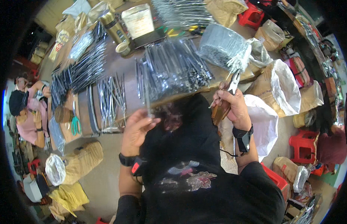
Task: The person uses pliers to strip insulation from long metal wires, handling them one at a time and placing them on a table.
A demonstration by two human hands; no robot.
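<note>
A: Why this layout?
B: Left hand pinches a thin strip at the table's near edge; right hand curls around a pale tool; dark strips lie beyond, presumably for reach.

I see a thin greyish strip standing nearly upright in the left hand, blurred; from the right hand, a pale, narrow tool slants upward, its kind unclear to me.

One gold thermos, one cup, one teal scissors.
</note>
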